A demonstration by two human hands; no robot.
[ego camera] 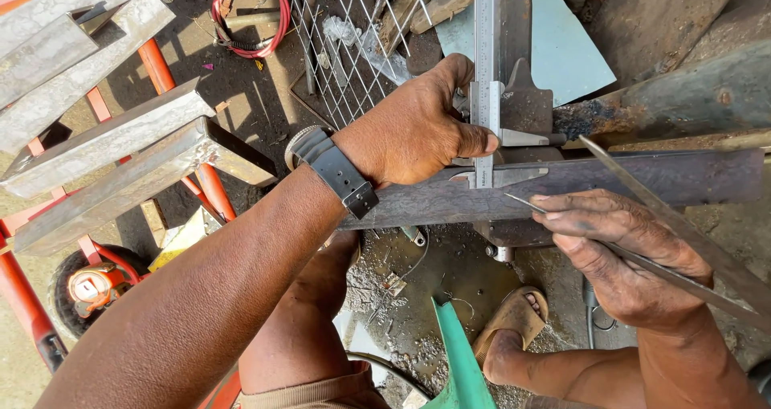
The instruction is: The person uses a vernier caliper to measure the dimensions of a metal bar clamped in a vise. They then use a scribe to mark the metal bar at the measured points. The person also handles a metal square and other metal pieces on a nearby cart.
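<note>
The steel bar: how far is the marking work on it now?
Done: the caliper is set across the steel bar, pressed down by the left hand. In hand: the right hand holds a thin scriber, its tip at the caliper's edge. Left: I cannot make out a scribed line on the bar yet.

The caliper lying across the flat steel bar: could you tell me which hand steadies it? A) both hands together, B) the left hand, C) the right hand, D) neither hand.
B: the left hand, with a watch on its wrist, presses the caliper against the flat steel bar, while the right hand holds a thin metal rod with its tip at the bar.
</note>
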